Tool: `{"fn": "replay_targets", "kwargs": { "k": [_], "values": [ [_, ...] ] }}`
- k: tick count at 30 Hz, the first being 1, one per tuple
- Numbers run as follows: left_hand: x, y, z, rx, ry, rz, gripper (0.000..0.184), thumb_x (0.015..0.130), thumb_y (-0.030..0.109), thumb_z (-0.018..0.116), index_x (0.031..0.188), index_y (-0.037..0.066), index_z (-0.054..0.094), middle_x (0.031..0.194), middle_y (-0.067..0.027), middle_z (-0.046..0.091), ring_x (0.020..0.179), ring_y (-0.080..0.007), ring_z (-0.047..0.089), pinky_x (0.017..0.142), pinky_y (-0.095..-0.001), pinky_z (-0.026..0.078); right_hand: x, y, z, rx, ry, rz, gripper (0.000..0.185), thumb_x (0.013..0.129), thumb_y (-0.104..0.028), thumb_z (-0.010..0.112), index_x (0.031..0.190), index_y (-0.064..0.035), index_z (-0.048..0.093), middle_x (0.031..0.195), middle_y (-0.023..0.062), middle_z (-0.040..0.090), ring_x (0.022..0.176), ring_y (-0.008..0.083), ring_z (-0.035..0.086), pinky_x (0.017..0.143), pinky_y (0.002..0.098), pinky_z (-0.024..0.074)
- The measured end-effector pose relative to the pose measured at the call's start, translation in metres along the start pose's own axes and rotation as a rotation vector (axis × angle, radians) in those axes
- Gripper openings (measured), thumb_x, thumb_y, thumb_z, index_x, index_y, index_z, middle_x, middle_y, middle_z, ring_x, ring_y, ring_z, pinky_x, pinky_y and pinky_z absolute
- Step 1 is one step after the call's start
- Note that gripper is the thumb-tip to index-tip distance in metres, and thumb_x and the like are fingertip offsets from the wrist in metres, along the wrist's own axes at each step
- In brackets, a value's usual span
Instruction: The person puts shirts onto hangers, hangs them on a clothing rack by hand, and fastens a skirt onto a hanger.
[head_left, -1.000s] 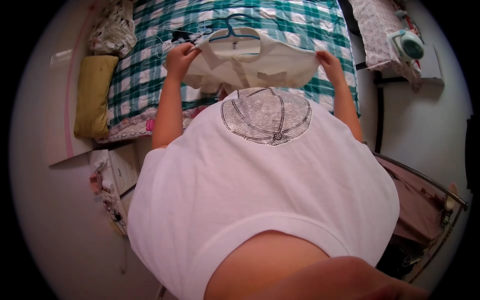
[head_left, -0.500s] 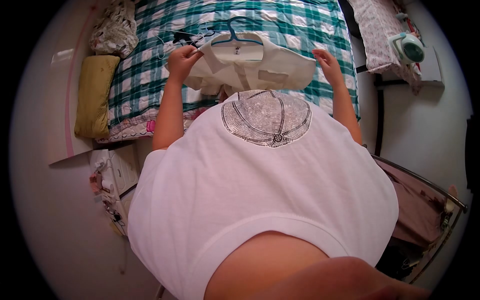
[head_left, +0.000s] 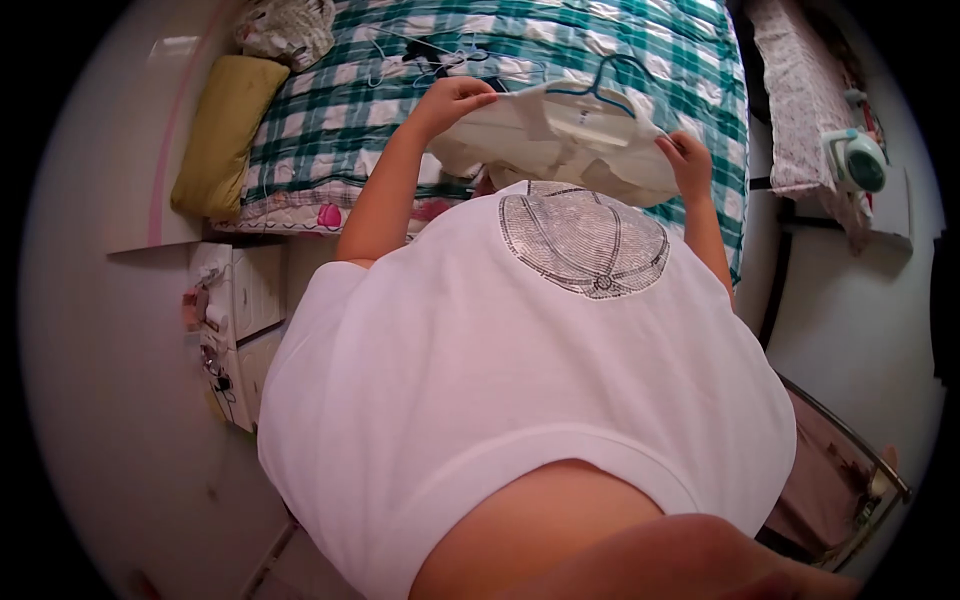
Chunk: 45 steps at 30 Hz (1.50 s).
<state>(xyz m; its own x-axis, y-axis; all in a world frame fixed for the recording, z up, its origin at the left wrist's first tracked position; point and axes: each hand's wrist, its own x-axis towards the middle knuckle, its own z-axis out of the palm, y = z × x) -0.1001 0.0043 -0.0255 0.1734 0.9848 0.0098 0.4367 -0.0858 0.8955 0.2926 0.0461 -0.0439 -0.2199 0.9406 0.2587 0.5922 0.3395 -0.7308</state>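
A white collared shirt [head_left: 560, 135] hangs on a blue hanger [head_left: 600, 92] in front of my body, over the bed. My left hand [head_left: 455, 104] pinches the shirt at its left shoulder. At the right shoulder, my right hand [head_left: 686, 158] is closed on the shirt's edge. The hanger's hook sticks up above the collar, nearer the right hand. The shirt's lower part is hidden behind my white T-shirt.
A green plaid quilt [head_left: 330, 120] covers the bed, with several thin hangers [head_left: 440, 62] on it. A yellow pillow [head_left: 228, 135] and a bundled cloth [head_left: 287, 30] lie left. A small fan [head_left: 860, 162] stands right, above a metal rail [head_left: 845, 430].
The view has turned, so the bed sits further right. The right hand, loose at the shirt's edge half a second ago, is closed on it again. The shirt now tilts down to the right.
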Motion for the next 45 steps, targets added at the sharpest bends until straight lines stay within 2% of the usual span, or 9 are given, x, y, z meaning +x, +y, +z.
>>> {"fn": "replay_targets", "kwargs": {
  "k": [7, 13, 19, 28, 34, 35, 39, 42, 45],
  "values": [
    [-0.005, -0.015, -0.017, -0.264, -0.132, -0.207, 0.019, 0.082, 0.023, 0.06, 0.091, 0.006, 0.064, 0.079, 0.0012, 0.06, 0.074, -0.0081, 0.053, 0.068, -0.0228, 0.042, -0.001, 0.026, -0.02, 0.284, 0.036, 0.133, 0.018, 0.073, -0.014, 0.07, 0.072, 0.0002, 0.059, 0.061, -0.0041, 0.051, 0.057, 0.0022, 0.042, 0.051, 0.0174, 0.0333],
    [-0.006, -0.025, -0.021, -0.281, -0.267, -0.174, 0.019, 0.083, 0.023, 0.057, 0.088, 0.005, 0.062, 0.08, 0.0027, 0.059, 0.075, -0.0058, 0.051, 0.069, -0.0216, 0.041, -0.004, 0.017, -0.029, 0.268, 0.067, 0.138, 0.014, 0.074, -0.01, 0.069, 0.072, -0.0006, 0.058, 0.062, -0.0076, 0.047, 0.057, 0.0006, 0.039, 0.05, 0.016, 0.0305],
    [-0.01, -0.008, -0.01, 0.044, 0.104, 0.082, 0.017, 0.08, 0.019, 0.06, 0.085, 0.002, 0.06, 0.075, -0.0024, 0.055, 0.069, -0.0105, 0.05, 0.062, -0.0241, 0.041, -0.005, 0.006, -0.029, 0.043, 0.054, 0.163, 0.019, 0.072, -0.015, 0.071, 0.071, 0.0005, 0.059, 0.059, -0.003, 0.051, 0.055, 0.0032, 0.041, 0.05, 0.0183, 0.0328],
    [-0.002, -0.006, -0.008, 0.357, 0.396, 0.327, 0.024, 0.076, 0.019, 0.063, 0.094, 0.004, 0.056, 0.08, -0.01, 0.058, 0.077, -0.0224, 0.057, 0.067, -0.0309, 0.045, 0.001, 0.004, -0.034, 0.347, 0.086, 0.182, 0.016, 0.073, -0.013, 0.069, 0.071, -0.0008, 0.06, 0.06, -0.0054, 0.051, 0.055, 0.0019, 0.042, 0.049, 0.0168, 0.0315],
    [0.007, -0.024, 0.006, 0.042, 0.462, -0.007, 0.032, 0.074, 0.023, 0.066, 0.098, 0.005, 0.054, 0.085, -0.0107, 0.062, 0.078, -0.0268, 0.059, 0.069, -0.0321, 0.045, 0.0, -0.003, -0.048, 0.302, 0.17, 0.17, 0.015, 0.074, -0.014, 0.069, 0.072, -0.0011, 0.061, 0.061, -0.0053, 0.051, 0.055, 0.0019, 0.042, 0.05, 0.0165, 0.0315],
    [0.012, -0.038, 0.006, -0.028, 0.39, -0.006, 0.038, 0.071, 0.022, 0.068, 0.101, 0.004, 0.052, 0.092, -0.0119, 0.06, 0.085, -0.0289, 0.058, 0.072, -0.0333, 0.045, 0.0, -0.001, -0.052, 0.288, 0.193, 0.174, 0.016, 0.074, -0.014, 0.07, 0.072, -0.001, 0.061, 0.061, -0.0053, 0.051, 0.055, 0.0019, 0.042, 0.05, 0.0165, 0.0317],
    [0.024, -0.066, 0.021, 0.423, 0.64, 0.183, 0.052, 0.063, 0.021, 0.074, 0.103, 0.001, 0.048, 0.1, -0.0172, 0.052, 0.096, -0.0334, 0.049, 0.081, -0.0384, 0.041, -0.003, -0.001, -0.066, 0.324, 0.288, 0.189, 0.017, 0.074, -0.016, 0.07, 0.073, -0.0007, 0.061, 0.062, -0.0051, 0.053, 0.056, 0.0019, 0.043, 0.05, 0.0165, 0.0328],
    [0.026, -0.063, 0.031, 0.274, 0.574, 0.097, 0.052, 0.062, 0.022, 0.075, 0.101, 0.001, 0.048, 0.098, -0.0176, 0.052, 0.094, -0.0343, 0.049, 0.08, -0.0395, 0.041, -0.008, -0.015, -0.077, 0.324, 0.357, 0.18, 0.019, 0.075, -0.017, 0.07, 0.073, -0.0006, 0.061, 0.062, -0.0051, 0.053, 0.055, 0.0018, 0.044, 0.05, 0.0164, 0.0334],
    [0.031, -0.054, 0.042, 0.235, 0.528, 0.197, 0.053, 0.062, 0.023, 0.075, 0.101, 0.0, 0.047, 0.099, -0.0176, 0.052, 0.093, -0.0337, 0.05, 0.08, -0.0396, 0.041, -0.014, -0.033, -0.094, 0.298, 0.391, 0.176, 0.019, 0.075, -0.018, 0.07, 0.073, -0.0012, 0.062, 0.062, -0.0053, 0.053, 0.055, 0.0017, 0.044, 0.05, 0.016, 0.0331]
  ]
}}
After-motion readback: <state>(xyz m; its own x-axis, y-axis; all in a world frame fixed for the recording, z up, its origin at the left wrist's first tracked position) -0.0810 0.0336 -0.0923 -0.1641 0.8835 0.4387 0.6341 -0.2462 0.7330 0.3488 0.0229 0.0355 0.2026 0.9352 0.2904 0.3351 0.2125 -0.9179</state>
